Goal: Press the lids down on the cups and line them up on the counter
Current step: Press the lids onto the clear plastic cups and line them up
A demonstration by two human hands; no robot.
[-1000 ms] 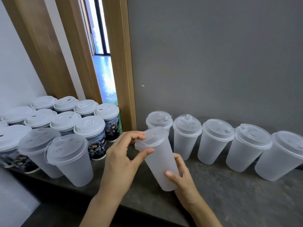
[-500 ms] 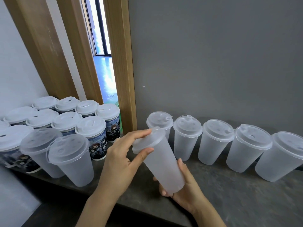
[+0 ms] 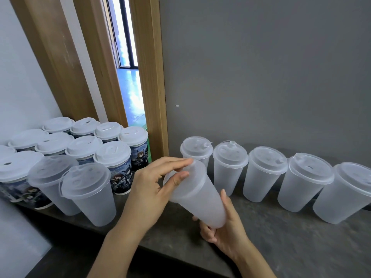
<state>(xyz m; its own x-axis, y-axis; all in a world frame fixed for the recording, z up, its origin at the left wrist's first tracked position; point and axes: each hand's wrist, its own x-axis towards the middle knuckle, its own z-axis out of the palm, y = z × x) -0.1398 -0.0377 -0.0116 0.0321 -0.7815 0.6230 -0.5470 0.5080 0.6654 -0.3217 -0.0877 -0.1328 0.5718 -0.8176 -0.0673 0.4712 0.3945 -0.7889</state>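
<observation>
At far left on the counter (image 3: pixel 281 243), printed cups with white lids (image 3: pixel 112 157) are grouped, with two frosted lidded cups (image 3: pixel 88 189) set nearer. Near centre, a frosted cup (image 3: pixel 198 195) is held tilted above the counter: its lid (image 3: pixel 192 169) is pinched by the left hand (image 3: pixel 152 189), its base gripped by the right hand (image 3: pixel 224 231). To the right, five lidded frosted cups (image 3: pixel 265 173) are lined along the grey wall (image 3: pixel 261 77).
</observation>
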